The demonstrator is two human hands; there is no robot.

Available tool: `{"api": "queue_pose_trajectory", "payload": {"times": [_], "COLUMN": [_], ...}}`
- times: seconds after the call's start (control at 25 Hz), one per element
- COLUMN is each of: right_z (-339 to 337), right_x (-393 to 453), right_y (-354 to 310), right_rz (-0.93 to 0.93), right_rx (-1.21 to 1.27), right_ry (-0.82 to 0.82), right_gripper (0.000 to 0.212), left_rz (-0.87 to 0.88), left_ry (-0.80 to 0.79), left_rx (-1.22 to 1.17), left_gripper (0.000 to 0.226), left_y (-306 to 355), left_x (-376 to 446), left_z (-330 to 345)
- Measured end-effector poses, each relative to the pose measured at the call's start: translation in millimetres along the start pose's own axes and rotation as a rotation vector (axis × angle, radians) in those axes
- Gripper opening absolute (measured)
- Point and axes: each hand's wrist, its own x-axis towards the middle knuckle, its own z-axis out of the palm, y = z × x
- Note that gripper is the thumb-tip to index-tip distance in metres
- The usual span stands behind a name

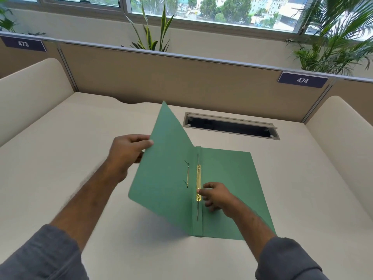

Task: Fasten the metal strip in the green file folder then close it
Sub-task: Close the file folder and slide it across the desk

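Note:
A green file folder (228, 174) lies on the cream desk with its back cover flat and its left cover (167, 166) lifted at a slant. My left hand (126, 152) grips the outer edge of that raised cover. Along the spine runs a yellow metal strip (199, 181) with thin grey prongs stretching out above and below it. My right hand (215, 196) rests on the flat cover, its thumb and forefinger touching the strip's lower end. A second small metal piece (187, 176) shows on the inner face of the lifted cover.
A rectangular cable slot (232, 126) is cut into the desk (60, 158) just behind the folder. Beige partition walls enclose the desk at the back and both sides, with number plates 473 and 474. Potted plants stand behind the partition under the windows.

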Motion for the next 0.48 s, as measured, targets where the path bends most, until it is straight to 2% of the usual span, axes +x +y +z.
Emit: {"api": "queue_pose_trajectory", "payload": {"times": [0.08, 0.16, 0.24, 0.36, 0.4, 0.48], "right_z": [-5.9, -14.2, -27.3, -51.9, -61.9, -80.4], "right_x": [-7.2, -17.1, -30.4, -51.3, -57.3, -66.9], "right_y": [-17.9, -38.8, -59.7, -81.7, -85.7, -88.7], "right_rz": [-0.072, -0.18, -0.264, -0.327, -0.35, -0.392], "right_rx": [-0.036, 0.04, 0.183, 0.519, 0.56, 0.503], "right_ry": [0.062, 0.097, 0.085, -0.054, -0.073, -0.065], "right_gripper": [0.053, 0.05, 0.054, 0.073, 0.077, 0.07], "left_rz": [0.016, 0.019, 0.031, 0.049, 0.033, -0.003], "left_ry": [-0.089, -0.191, -0.287, -0.46, -0.52, -0.596], "left_rx": [-0.105, -0.126, -0.042, 0.106, 0.163, 0.277], "left_gripper": [0.01, 0.024, 0.032, 0.037, 0.042, 0.054], "left_y": [10.5, 9.0, 3.2, -14.3, -21.8, -38.9], "left_x": [-14.4, -25.2, -33.4, -42.9, -44.9, -46.1], "left_z": [24.0, 47.8, 70.5, 96.3, 103.3, 112.4]}}
